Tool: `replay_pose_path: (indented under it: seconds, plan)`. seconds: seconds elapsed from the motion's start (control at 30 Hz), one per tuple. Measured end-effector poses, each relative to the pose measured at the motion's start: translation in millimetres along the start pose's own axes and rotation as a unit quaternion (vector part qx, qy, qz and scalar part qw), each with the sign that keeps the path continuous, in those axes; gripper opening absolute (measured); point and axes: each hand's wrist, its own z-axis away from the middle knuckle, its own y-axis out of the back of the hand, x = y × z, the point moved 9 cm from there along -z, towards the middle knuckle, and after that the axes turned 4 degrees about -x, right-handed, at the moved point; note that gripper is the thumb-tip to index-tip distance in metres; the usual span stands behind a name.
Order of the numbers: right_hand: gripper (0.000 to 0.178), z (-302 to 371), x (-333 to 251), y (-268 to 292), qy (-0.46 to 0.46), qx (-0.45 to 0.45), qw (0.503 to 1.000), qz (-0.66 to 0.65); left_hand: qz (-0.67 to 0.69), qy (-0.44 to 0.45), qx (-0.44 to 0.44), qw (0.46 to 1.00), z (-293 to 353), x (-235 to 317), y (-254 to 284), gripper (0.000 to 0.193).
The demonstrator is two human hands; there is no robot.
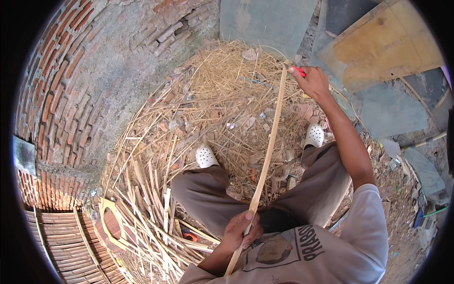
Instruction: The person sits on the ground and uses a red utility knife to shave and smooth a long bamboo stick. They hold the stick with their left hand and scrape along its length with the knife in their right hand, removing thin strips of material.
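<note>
A long, pale bamboo strip (269, 156) runs from my lap up to the far side of the straw heap. Near its lower end my left hand (242, 230) is closed around it. At the far end, my right hand (314, 83) is closed on a small red-handled tool (299, 71); its working end is too small to make out. The tool meets the strip's tip, where a thin curl of shaving (274, 49) arches off to the left.
Thin straw-like shavings (227, 71) cover the rubble ground ahead. Many split bamboo strips (156, 217) lie at my left, by a yellow cut-out frame (109, 222). A brick wall (71, 94) rises on the left; flat sheets (383, 42) lie at far right. A bamboo slat platform (61, 241) stands lower left.
</note>
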Motion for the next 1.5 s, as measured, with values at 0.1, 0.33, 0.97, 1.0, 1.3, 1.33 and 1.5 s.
replay_pose_path:
  seconds: [0.1, 0.33, 0.97, 1.0, 1.3, 1.33, 1.5]
  plan:
    - [0.083, -16.5, 62.8, -1.8, -0.104, 0.008, 0.994, -0.002, 0.009, 0.024, -0.046, 0.999, 13.7, -11.9, -4.2, 0.034]
    - [0.077, 77.9, -58.3, -21.3, 0.064, -0.14, 0.988, -0.033, -0.097, -0.081, 0.129, 0.984, -17.1, 34.6, 47.3, 0.03]
    - [0.06, 156.3, -150.2, -30.3, 0.323, -0.11, 0.939, -0.041, -0.123, -0.091, 0.124, 0.98, -54.7, 72.4, 22.8, 0.031]
    - [0.06, 163.0, -152.3, -29.7, 0.332, -0.098, 0.937, -0.05, -0.131, -0.092, 0.12, 0.98, -53.8, 71.6, 23.4, 0.031]
    - [0.061, 150.0, -147.1, -26.1, 0.319, -0.044, 0.944, -0.068, -0.088, -0.091, 0.099, 0.987, -48.6, 73.4, 13.8, 0.031]
    - [0.061, 164.1, -155.8, -23.4, 0.354, -0.039, 0.932, -0.072, -0.065, -0.099, 0.093, 0.989, -48.7, 71.0, 14.0, 0.031]
    - [0.06, 129.4, -146.8, -20.3, 0.352, 0.006, 0.934, -0.066, -0.014, -0.095, 0.076, 0.992, -47.9, 63.3, 9.4, 0.032]
